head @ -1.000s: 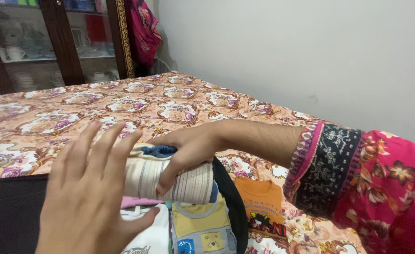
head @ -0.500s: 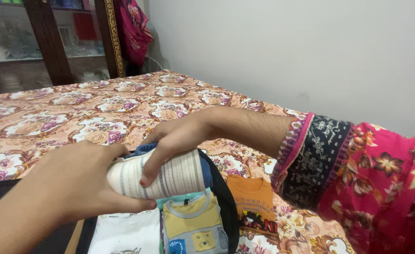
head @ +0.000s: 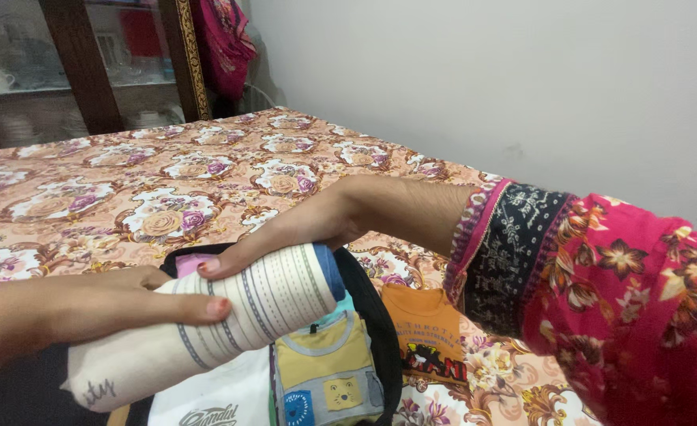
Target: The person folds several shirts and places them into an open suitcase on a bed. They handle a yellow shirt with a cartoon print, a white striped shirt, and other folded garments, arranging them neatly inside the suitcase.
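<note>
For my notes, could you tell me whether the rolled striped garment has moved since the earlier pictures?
Yes. The rolled striped garment has tilted and slid left, its left end now well past the yellow shirt beneath it.

The single camera sits on the person's head and looks forward and down across a bed with a floral bedspread (head: 206, 170). It is very close to the left hand (head: 139, 296) and right hand (head: 301, 229), which fill the lower frame. Beyond the hands it faces a glass cabinet (head: 88, 63); right of them, a plain wall (head: 483, 79).
</note>
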